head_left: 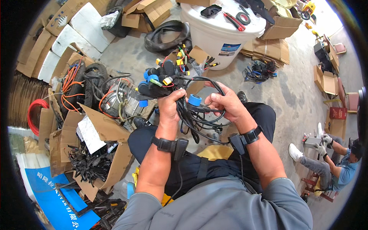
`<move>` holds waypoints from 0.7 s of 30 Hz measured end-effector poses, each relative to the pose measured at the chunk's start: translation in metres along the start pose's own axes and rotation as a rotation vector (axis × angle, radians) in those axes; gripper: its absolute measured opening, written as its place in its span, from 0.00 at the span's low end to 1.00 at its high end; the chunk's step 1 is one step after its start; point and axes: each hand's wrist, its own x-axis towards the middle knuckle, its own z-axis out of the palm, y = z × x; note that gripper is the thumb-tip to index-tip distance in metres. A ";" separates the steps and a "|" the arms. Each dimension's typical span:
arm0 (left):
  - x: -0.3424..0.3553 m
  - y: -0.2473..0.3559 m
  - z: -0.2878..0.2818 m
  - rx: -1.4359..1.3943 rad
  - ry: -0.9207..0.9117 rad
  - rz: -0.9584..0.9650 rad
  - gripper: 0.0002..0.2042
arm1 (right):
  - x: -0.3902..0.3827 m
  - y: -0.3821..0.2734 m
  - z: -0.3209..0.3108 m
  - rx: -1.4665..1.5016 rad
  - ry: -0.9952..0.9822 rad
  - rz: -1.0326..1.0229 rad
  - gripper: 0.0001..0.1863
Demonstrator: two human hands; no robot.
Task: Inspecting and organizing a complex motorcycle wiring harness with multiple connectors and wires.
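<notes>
A bundle of black wiring harnesses (186, 111) hangs in front of me above my lap. My left hand (171, 104) is closed round its neck, just below the connector ends. Above that fist fan out black plugs with blue caps (142, 85), small yellow connectors (168, 81) and short coloured wires. My right hand (227, 100) pinches a black cable (210, 110) that loops round its fingers. Between the two hands sits a connector with a blue ring (194, 100). Cable tails dangle below, partly hidden by my left hand.
Left are a box of black cable pieces (94, 163), a motor (124, 100) and tyres. A white tub (214, 34) bearing a red cutter (234, 22) and black tape stands ahead. Another cable bundle (259, 72) lies on the floor. A gloved person (335, 165) sits at right.
</notes>
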 end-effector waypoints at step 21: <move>-0.008 0.008 0.001 0.079 -0.016 0.228 0.09 | 0.004 0.014 0.008 -0.579 0.156 0.135 0.33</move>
